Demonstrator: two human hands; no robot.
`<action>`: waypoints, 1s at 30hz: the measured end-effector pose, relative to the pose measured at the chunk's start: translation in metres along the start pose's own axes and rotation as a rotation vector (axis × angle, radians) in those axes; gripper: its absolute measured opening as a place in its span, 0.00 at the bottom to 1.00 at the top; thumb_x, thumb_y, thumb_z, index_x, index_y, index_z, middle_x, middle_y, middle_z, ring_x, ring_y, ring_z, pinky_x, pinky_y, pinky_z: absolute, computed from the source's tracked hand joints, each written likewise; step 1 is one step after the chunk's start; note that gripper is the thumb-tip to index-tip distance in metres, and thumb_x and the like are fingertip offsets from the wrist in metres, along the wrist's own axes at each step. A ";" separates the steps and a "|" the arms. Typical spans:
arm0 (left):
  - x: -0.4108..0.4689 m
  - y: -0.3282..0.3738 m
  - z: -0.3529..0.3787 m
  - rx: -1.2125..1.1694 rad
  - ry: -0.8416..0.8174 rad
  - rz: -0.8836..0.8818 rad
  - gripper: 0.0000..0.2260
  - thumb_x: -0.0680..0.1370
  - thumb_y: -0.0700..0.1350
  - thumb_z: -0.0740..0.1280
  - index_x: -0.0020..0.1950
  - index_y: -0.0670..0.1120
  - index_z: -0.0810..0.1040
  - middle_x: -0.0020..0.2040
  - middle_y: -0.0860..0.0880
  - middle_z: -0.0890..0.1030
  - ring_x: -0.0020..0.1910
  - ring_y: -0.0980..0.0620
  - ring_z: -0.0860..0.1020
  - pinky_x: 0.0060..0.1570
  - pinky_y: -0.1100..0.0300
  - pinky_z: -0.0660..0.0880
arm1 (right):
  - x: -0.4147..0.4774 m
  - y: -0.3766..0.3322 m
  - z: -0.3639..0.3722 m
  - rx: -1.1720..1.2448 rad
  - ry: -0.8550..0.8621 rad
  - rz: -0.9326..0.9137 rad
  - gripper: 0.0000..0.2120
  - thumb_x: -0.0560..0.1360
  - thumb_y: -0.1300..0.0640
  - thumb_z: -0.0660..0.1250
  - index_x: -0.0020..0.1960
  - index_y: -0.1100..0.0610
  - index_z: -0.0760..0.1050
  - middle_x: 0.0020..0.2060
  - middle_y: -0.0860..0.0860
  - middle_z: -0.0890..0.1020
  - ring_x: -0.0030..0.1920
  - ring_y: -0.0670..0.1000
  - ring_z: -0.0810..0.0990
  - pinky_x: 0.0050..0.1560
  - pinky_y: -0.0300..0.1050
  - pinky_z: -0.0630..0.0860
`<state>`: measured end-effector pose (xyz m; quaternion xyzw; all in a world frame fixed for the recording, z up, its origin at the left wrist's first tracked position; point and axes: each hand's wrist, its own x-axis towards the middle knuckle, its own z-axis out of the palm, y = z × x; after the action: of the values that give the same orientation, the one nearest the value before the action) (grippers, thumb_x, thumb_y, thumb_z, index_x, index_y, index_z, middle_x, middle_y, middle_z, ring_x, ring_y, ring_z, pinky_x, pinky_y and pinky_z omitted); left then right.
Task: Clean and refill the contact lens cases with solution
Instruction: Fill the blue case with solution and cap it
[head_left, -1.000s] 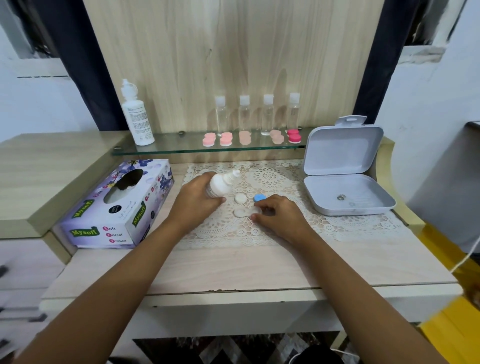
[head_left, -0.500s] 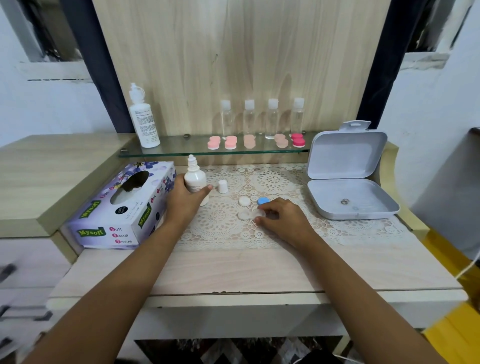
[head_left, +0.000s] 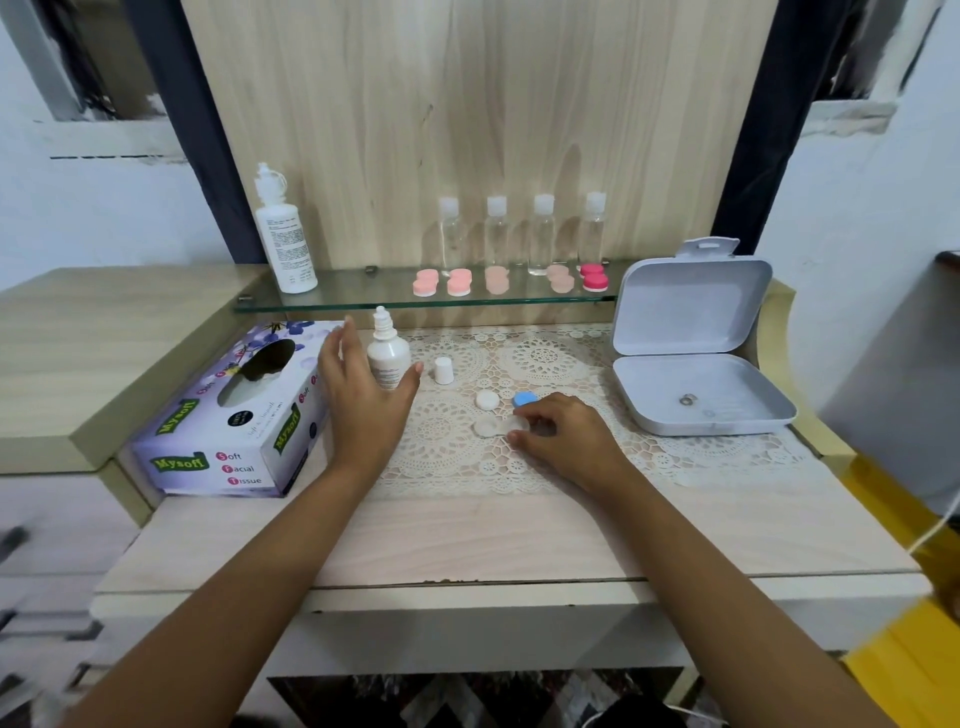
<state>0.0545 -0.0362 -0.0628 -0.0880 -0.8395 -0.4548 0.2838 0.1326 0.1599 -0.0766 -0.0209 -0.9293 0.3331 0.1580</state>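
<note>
Pale wood forms the surface (head_left: 467, 530), and a white lace mat (head_left: 545, 358) is spread over its far part. One small white dropper bottle (head_left: 388, 358) is seen standing upright on the mat with its nozzle bare, and its one small white cap (head_left: 443, 370) stands just beside it to the right. The left hand (head_left: 363, 410) is held wide around the near side of this bottle, fingers straight and spread, thumb out to the right; whether the bottle is touched cannot be told. One clear lens case (head_left: 491, 427) lies flat on the mat with both wells uncovered, and what is in them cannot be made out. Its right end is pinched between the curled fingers and thumb of the right hand (head_left: 566, 441). Two loose round lids are counted just behind the case: one white lid (head_left: 487, 399) and one blue lid (head_left: 524, 399). On the glass shelf (head_left: 363, 299) behind are set one tall white bottle (head_left: 284, 244), four clear bottles (head_left: 543, 234) with white caps, and five closed pink lens cases (head_left: 459, 281), the rightmost of a deeper pink. One purple tissue box (head_left: 223, 431) is placed at the left, with tissue visible through its oval opening. One grey hinged box (head_left: 691, 317) is propped open at the right, and a single small metal ring (head_left: 688, 399) is seen in its tray.
</note>
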 end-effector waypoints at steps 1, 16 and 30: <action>-0.006 0.005 -0.001 0.028 0.074 0.073 0.34 0.72 0.49 0.73 0.73 0.42 0.61 0.69 0.38 0.62 0.68 0.44 0.59 0.67 0.51 0.58 | 0.000 0.000 0.000 0.005 0.002 0.000 0.10 0.71 0.52 0.70 0.51 0.53 0.81 0.47 0.50 0.79 0.50 0.49 0.74 0.53 0.46 0.70; 0.005 0.019 0.037 0.075 -0.707 0.101 0.18 0.77 0.47 0.66 0.66 0.46 0.72 0.57 0.48 0.74 0.51 0.55 0.71 0.50 0.64 0.66 | 0.002 0.002 0.002 -0.011 -0.008 0.013 0.14 0.71 0.50 0.69 0.56 0.52 0.79 0.50 0.50 0.79 0.54 0.49 0.73 0.55 0.45 0.69; 0.022 0.025 0.041 0.212 -0.848 0.168 0.15 0.75 0.47 0.69 0.60 0.44 0.78 0.50 0.50 0.74 0.49 0.55 0.72 0.46 0.65 0.66 | 0.002 0.002 0.002 -0.026 -0.006 0.014 0.15 0.72 0.51 0.69 0.57 0.53 0.79 0.52 0.51 0.79 0.56 0.50 0.73 0.56 0.46 0.69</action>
<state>0.0307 0.0090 -0.0500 -0.3050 -0.9137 -0.2655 -0.0420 0.1296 0.1609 -0.0790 -0.0286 -0.9339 0.3219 0.1527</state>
